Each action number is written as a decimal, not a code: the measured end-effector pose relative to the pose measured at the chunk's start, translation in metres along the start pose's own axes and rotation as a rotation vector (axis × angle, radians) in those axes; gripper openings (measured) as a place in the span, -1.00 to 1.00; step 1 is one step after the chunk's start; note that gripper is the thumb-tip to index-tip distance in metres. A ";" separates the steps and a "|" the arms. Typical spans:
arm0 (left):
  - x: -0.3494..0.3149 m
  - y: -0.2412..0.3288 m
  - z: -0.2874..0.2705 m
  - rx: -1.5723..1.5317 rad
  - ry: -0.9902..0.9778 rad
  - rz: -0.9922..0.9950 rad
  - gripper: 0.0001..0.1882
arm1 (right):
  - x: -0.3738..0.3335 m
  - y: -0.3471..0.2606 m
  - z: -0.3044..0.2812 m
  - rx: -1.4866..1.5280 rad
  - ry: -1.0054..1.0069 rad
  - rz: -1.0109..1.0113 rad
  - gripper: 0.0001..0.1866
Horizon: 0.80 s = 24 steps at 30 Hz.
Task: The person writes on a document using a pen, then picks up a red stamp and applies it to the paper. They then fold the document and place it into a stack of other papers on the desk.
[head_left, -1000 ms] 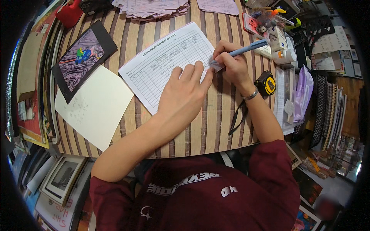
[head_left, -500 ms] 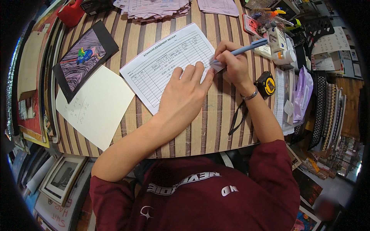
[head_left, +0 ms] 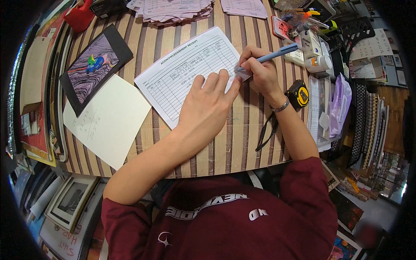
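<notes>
A white receipt form (head_left: 173, 73) with a ruled table and handwritten lines lies tilted on the striped wooden table (head_left: 208, 160). My left hand (head_left: 208, 97) rests flat on its lower part, fingers spread, covering some of the rows. A blue pen (head_left: 277, 53) is gripped in my right hand (head_left: 259, 73), its tip down at the form's lower right corner. The fingers partly hide the point where pen meets paper. A metal-banded wristwatch (head_left: 281, 105) sits on my right wrist. Beside that wrist is a yellow and black tape measure (head_left: 299, 94) with a black strap.
Left of the form lie a cream sheet (head_left: 115, 117) with handwriting and a black-bordered picture (head_left: 93, 65). A pile of pink slips (head_left: 173, 11) stands at the far edge. Along the right are a white bottle (head_left: 320, 64), small boxes and a purple packet (head_left: 340, 106).
My right hand and the pen have shifted very slightly to the left along the form's edge. The left hand stays where it was on the paper.
</notes>
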<state>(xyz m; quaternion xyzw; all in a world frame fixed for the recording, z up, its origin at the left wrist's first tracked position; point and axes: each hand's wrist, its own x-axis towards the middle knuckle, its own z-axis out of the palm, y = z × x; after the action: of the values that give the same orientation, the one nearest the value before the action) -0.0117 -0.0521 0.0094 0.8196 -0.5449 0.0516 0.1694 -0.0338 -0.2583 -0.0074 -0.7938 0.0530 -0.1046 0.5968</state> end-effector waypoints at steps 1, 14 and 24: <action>0.000 0.000 0.000 0.000 0.004 0.001 -0.46 | 0.000 -0.001 0.000 -0.004 0.001 -0.002 -0.86; 0.000 0.000 0.000 -0.017 0.001 -0.005 -0.47 | 0.000 0.003 -0.002 -0.015 0.000 0.007 -0.84; 0.001 0.001 0.000 -0.015 0.018 -0.009 -0.45 | 0.002 0.004 -0.001 -0.001 0.019 -0.057 -0.91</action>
<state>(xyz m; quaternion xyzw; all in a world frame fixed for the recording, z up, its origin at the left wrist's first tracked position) -0.0124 -0.0529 0.0095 0.8202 -0.5400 0.0541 0.1809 -0.0320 -0.2603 -0.0109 -0.7943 0.0362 -0.1290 0.5926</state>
